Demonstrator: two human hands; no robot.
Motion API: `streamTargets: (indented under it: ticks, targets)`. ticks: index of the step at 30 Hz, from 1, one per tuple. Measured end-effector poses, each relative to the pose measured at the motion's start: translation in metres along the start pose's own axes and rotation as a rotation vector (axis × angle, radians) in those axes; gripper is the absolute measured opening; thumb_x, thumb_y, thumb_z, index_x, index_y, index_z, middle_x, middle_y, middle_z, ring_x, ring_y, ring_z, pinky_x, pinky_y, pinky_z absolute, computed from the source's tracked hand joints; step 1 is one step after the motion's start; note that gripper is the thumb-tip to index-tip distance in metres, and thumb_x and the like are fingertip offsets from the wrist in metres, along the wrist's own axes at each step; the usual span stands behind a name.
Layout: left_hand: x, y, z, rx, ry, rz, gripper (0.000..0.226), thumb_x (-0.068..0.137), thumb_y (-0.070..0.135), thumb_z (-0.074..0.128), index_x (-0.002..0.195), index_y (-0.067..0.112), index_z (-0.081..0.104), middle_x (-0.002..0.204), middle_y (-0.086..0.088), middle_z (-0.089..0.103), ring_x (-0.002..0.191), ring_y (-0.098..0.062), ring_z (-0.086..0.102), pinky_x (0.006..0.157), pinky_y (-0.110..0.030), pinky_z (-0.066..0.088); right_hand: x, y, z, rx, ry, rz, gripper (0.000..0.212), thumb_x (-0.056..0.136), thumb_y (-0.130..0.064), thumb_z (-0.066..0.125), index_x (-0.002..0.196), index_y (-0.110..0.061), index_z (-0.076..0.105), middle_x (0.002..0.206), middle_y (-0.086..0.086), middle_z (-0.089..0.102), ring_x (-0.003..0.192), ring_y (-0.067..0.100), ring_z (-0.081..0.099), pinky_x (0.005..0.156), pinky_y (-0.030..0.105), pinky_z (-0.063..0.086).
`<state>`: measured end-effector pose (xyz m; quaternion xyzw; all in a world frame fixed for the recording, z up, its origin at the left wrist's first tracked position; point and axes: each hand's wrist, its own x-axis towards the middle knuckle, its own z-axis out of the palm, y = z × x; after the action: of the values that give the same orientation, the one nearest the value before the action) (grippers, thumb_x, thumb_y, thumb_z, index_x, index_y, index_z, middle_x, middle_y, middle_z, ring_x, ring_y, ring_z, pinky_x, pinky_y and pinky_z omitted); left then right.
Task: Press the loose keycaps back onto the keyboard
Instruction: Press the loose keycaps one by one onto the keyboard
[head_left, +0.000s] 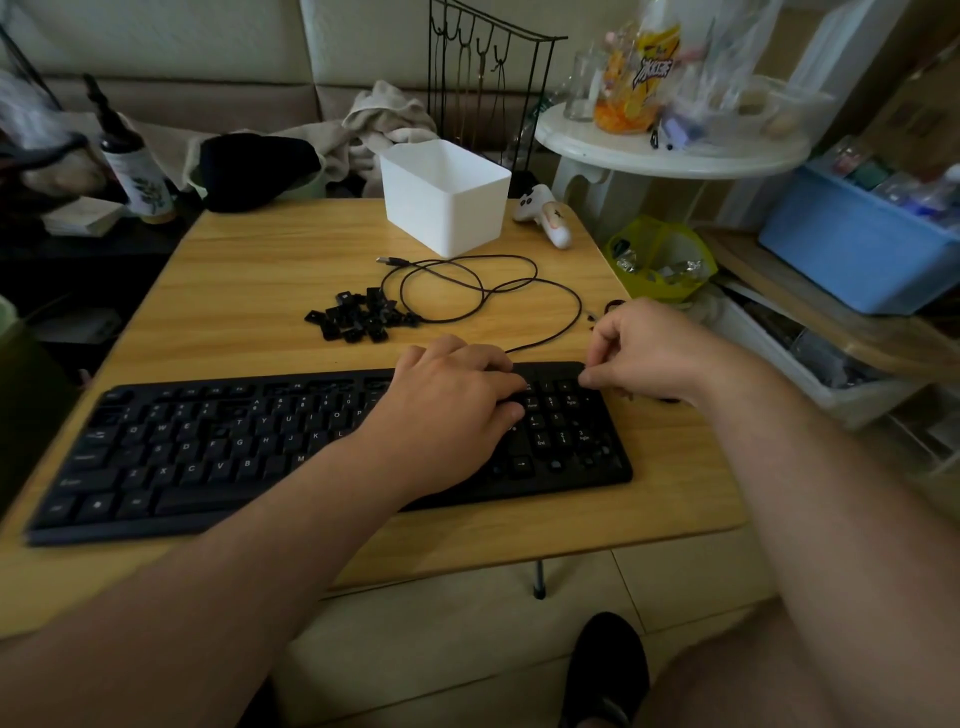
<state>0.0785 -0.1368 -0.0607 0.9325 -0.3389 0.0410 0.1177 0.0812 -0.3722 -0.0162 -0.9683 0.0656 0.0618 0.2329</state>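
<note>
Black plastic full-size keyboard (218, 447), white legends F, G, H, PgUp legible; left hand (447, 410) flat beside its numpad; right hand (644, 353) pinching at its top-right corner, contents indiscernible; black loose keycaps (358, 317) heaped behind it.

The table (249, 291) was smooth, wood-grained and faintly glossy. On it, the keyboard (208, 447) looked matt black plastic; the box (447, 202) smooth white plastic.

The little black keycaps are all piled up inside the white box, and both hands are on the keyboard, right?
Not quite. The head view shows the keycaps piled on the table, in front of the white box, not inside it. Both hands, left and right, are at the keyboard.
</note>
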Motion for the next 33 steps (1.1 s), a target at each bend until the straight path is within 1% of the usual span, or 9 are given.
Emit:
streamTargets:
  ticks: [5,9,11,13,16,19,23,29,33]
  targets:
    - [0.002,-0.003,0.0,-0.024,0.031,0.015,0.037,0.106,0.048,0.045,0.139,0.042,0.06,0.146,0.02,0.051,0.135,-0.017,0.04,0.109,-0.045,0.03,-0.002,-0.001,0.0,0.016,-0.006,0.014,0.016,0.08,-0.025,0.088,0.074,-0.021,0.075,0.069,-0.003,0.072,0.067,0.015,0.07,0.059,0.033,0.054]
    - [0.007,-0.019,-0.007,-0.107,0.09,0.014,0.028,0.105,0.038,0.053,0.127,0.037,0.07,0.126,0.016,0.068,0.121,-0.015,0.056,0.108,-0.048,0.042,-0.004,-0.005,0.002,0.032,0.032,-0.024,0.013,0.084,-0.026,0.085,0.077,-0.025,0.074,0.08,-0.008,0.07,0.078,0.01,0.065,0.06,0.026,0.045]
    - [0.011,-0.035,-0.016,-0.135,0.142,-0.094,0.024,0.103,0.034,0.058,0.121,0.035,0.074,0.116,0.013,0.072,0.107,-0.011,0.061,0.104,-0.046,0.05,-0.005,-0.009,0.008,0.079,0.098,-0.046,0.012,0.085,-0.027,0.083,0.078,-0.025,0.074,0.081,-0.009,0.069,0.079,0.01,0.065,0.062,0.028,0.048]
    - [0.014,-0.057,-0.028,-0.153,0.185,-0.261,0.021,0.1,0.029,0.062,0.115,0.033,0.076,0.109,0.011,0.074,0.095,-0.009,0.061,0.095,-0.038,0.055,-0.006,-0.015,0.015,0.107,0.185,-0.074,0.011,0.086,-0.029,0.081,0.078,-0.027,0.073,0.081,-0.011,0.069,0.079,0.008,0.065,0.064,0.027,0.051]
    - [0.011,-0.093,-0.042,-0.142,0.198,-0.479,0.017,0.094,0.026,0.069,0.107,0.034,0.076,0.097,0.012,0.07,0.091,-0.012,0.063,0.079,-0.033,0.054,-0.008,-0.022,0.024,0.125,0.26,-0.111,0.014,0.087,-0.033,0.079,0.076,-0.03,0.071,0.077,-0.013,0.067,0.075,0.002,0.062,0.06,0.023,0.044]
    - [0.006,-0.115,-0.046,-0.091,0.132,-0.598,0.016,0.09,0.035,0.077,0.105,0.031,0.074,0.096,0.009,0.065,0.09,-0.014,0.06,0.074,-0.034,0.051,-0.008,-0.027,0.031,0.135,0.277,-0.14,0.016,0.087,-0.033,0.079,0.075,-0.029,0.07,0.076,-0.012,0.067,0.074,0.003,0.062,0.061,0.025,0.047]
    - [0.008,-0.118,-0.042,-0.079,0.054,-0.602,0.025,0.086,0.046,0.08,0.104,0.03,0.074,0.097,0.009,0.067,0.093,-0.015,0.061,0.079,-0.037,0.055,-0.01,-0.033,0.035,0.121,0.278,-0.17,0.014,0.088,-0.032,0.078,0.076,-0.029,0.07,0.076,-0.014,0.067,0.075,0.002,0.062,0.061,0.022,0.045]
    - [0.012,-0.111,-0.041,-0.07,0.038,-0.611,0.014,0.091,0.035,0.075,0.103,0.028,0.077,0.101,0.006,0.069,0.091,-0.014,0.057,0.077,-0.034,0.05,-0.013,-0.04,0.04,0.143,0.295,-0.214,0.014,0.088,-0.033,0.077,0.076,-0.031,0.07,0.074,-0.015,0.067,0.072,0.001,0.062,0.064,0.026,0.052]
    - [0.008,-0.09,-0.051,-0.273,0.122,-0.57,0.008,0.093,0.035,0.073,0.097,0.029,0.076,0.088,0.013,0.065,0.08,-0.007,0.057,0.065,-0.026,0.043,-0.018,-0.05,0.046,0.18,0.274,-0.306,0.004,0.09,-0.031,0.077,0.089,-0.033,0.074,0.079,-0.017,0.068,0.073,-0.007,0.06,0.056,0.008,0.042]
